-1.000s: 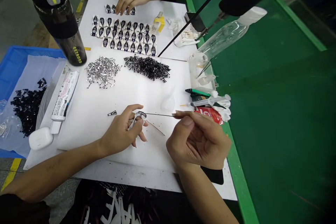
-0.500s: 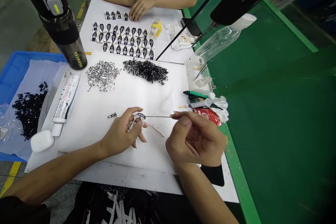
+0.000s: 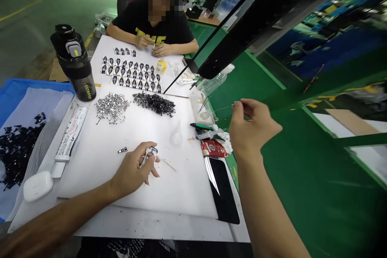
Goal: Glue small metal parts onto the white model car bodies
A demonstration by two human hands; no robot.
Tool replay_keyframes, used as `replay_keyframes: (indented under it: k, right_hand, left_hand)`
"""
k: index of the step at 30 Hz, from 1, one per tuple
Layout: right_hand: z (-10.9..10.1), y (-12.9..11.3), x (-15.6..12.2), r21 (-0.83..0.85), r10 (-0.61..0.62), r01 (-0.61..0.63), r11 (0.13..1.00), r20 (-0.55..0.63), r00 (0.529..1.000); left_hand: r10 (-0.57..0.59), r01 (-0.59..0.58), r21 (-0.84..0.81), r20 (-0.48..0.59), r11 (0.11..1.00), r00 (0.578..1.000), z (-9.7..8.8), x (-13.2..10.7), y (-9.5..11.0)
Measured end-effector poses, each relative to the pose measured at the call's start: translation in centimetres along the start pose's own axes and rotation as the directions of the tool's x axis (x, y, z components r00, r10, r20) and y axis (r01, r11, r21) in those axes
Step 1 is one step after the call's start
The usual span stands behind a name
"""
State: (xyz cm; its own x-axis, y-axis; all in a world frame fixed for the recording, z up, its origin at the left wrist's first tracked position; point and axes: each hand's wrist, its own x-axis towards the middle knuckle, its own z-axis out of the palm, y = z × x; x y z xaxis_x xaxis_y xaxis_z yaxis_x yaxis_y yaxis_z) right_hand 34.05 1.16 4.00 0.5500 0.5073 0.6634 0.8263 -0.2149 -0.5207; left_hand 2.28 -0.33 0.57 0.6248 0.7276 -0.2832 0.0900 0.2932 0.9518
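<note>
My left hand (image 3: 137, 167), low over the white board (image 3: 99, 169), has its fingers closed around a small shiny silver piece (image 3: 151, 152) with a dark face. A thin wooden stick (image 3: 167, 164) extends to the right from beside those fingers; whether it is held or lying on the board I cannot tell. Raised at the right, beyond the table edge, my right hand (image 3: 254, 123) pinches a thin needle-like rod (image 3: 222, 108) that points left. One small black clip-like part (image 3: 122, 150) lies left of my left hand.
Piles of silver parts (image 3: 111, 107) and black parts (image 3: 155, 102) lie farther back, behind them rows of finished-looking pieces (image 3: 133, 73). A bottle (image 3: 77, 64), tube (image 3: 71, 135) and white case (image 3: 38, 186) line the left. A phone (image 3: 223, 191) lies right. A co-worker (image 3: 157, 28) sits opposite.
My right hand has swung up and right, drawing the rod away from the silver piece. My left hand still holds that piece. The view has tilted up, and the co-worker's hands have come together.
</note>
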Motion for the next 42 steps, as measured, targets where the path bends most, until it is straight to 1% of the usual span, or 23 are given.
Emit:
replay_keyframes:
  k: [2,5,7,9,10,11,12,14,15,17,19,22,23,25,27,28,29,31,33,35,36,38,42]
  right_hand:
    - [0.7,1.3,0.3,-0.028,0.021,-0.019,0.999,0.06,0.998]
    - [0.7,1.5,-0.4,-0.042,0.042,-0.036,0.998,0.165,0.985]
    - [-0.2,0.9,-1.6,0.025,0.076,-0.081,0.996,0.164,0.984]
    - [-1.2,0.0,-3.6,0.166,0.146,-0.17,0.971,0.146,0.978]
    - [-1.5,-0.5,-4.7,0.261,0.207,-0.248,0.933,0.175,0.963]
    - [-1.7,-0.8,-5.8,0.346,0.27,-0.342,0.874,0.24,0.932]
    - [-1.8,-1.1,-6.8,0.403,0.319,-0.438,0.804,0.329,0.889]
    - [-1.4,-1.6,-8.3,0.438,0.359,-0.585,0.683,0.497,0.79]
    - [-1.2,-1.9,-8.7,0.443,0.361,-0.629,0.639,0.55,0.753]
    - [-1.1,-2.4,-8.8,0.463,0.357,-0.658,0.593,0.581,0.731]
    - [-1.5,-3.4,-8.2,0.517,0.367,-0.662,0.543,0.563,0.74]
    - [-3.4,-6.1,-7.0,0.609,0.363,-0.622,0.492,0.506,0.783]
    - [-4.0,-7.4,-6.7,0.647,0.341,-0.607,0.461,0.502,0.795]
    - [-5.1,-10.2,-6.6,0.718,0.251,-0.595,0.36,0.54,0.803]
    - [-5.4,-13.1,-7.0,0.739,0.121,-0.623,0.255,0.615,0.779]
    - [-5.2,-14.3,-7.4,0.738,0.068,-0.636,0.225,0.639,0.766]
    - [-4.9,-15.3,-7.9,0.735,0.033,-0.648,0.201,0.656,0.754]
    - [-3.8,-16.5,-9.1,0.72,0.02,-0.677,0.151,0.683,0.731]
    - [-2.6,-16.7,-10.3,0.7,0.057,-0.71,0.07,0.708,0.704]
    - [-1.8,-16.2,-11.2,0.682,0.118,-0.732,-0.01,0.727,0.676]
    - [-1.5,-15.8,-11.5,0.682,0.142,-0.731,-0.035,0.727,0.671]
    - [-1.3,-15.0,-11.9,0.692,0.182,-0.72,-0.05,0.715,0.675]
    - [-1.3,-14.4,-12.1,0.73,0.233,-0.683,-0.025,0.669,0.706]
  left_hand:
    - [0.003,-0.003,-0.008,0.005,1.0,1.0,0.0,0.0,0.0]
    - [0.011,-0.011,-0.036,0.004,0.999,1.0,0.0,0.0,-0.1]
    - [0.021,-0.02,-0.098,0.0,0.995,1.0,-0.1,0.0,-0.2]
    - [0.024,-0.018,-0.225,0.023,0.974,0.999,-0.2,0.1,-0.2]
    - [0.022,-0.006,-0.313,0.048,0.95,0.999,-0.3,0.2,-0.2]
    - [0.017,0.016,-0.408,0.078,0.913,0.997,-0.4,0.3,-0.2]
    - [0.009,0.046,-0.5,0.108,0.865,0.994,-0.4,0.4,-0.2]
    - [-0.025,0.119,-0.644,0.153,0.756,0.988,-0.6,0.6,-0.1]
    - [-0.051,0.15,-0.688,0.163,0.71,0.985,-0.7,0.7,-0.1]
    - [-0.105,0.197,-0.732,0.17,0.652,0.98,-0.9,0.8,-0.1]
    - [-0.147,0.228,-0.741,0.174,0.632,0.974,-1.1,0.8,0.0]
    - [-0.193,0.288,-0.726,0.213,0.625,0.958,-1.2,0.8,0.0]
    - [-0.204,0.308,-0.719,0.231,0.623,0.951,-1.2,0.8,0.0]
    - [-0.211,0.339,-0.707,0.266,0.62,0.941,-1.1,0.8,-0.1]
    - [-0.198,0.343,-0.702,0.282,0.625,0.939,-1.1,0.8,-0.2]
    - [-0.188,0.335,-0.7,0.281,0.631,0.941,-1.0,0.8,-0.3]
    - [-0.18,0.327,-0.697,0.277,0.638,0.944,-1.0,0.9,-0.3]
    - [-0.178,0.316,-0.692,0.266,0.649,0.947,-1.0,0.9,-0.4]
    - [-0.189,0.318,-0.69,0.258,0.651,0.947,-1.0,1.0,-0.3]
    - [-0.2,0.318,-0.691,0.249,0.649,0.948,-1.0,1.1,-0.3]
    - [-0.203,0.318,-0.69,0.245,0.65,0.948,-1.0,1.1,-0.2]
    - [-0.211,0.324,-0.691,0.246,0.646,0.946,-1.1,1.2,-0.2]
    - [-0.201,0.328,-0.699,0.261,0.636,0.944,-1.1,1.2,-0.5]
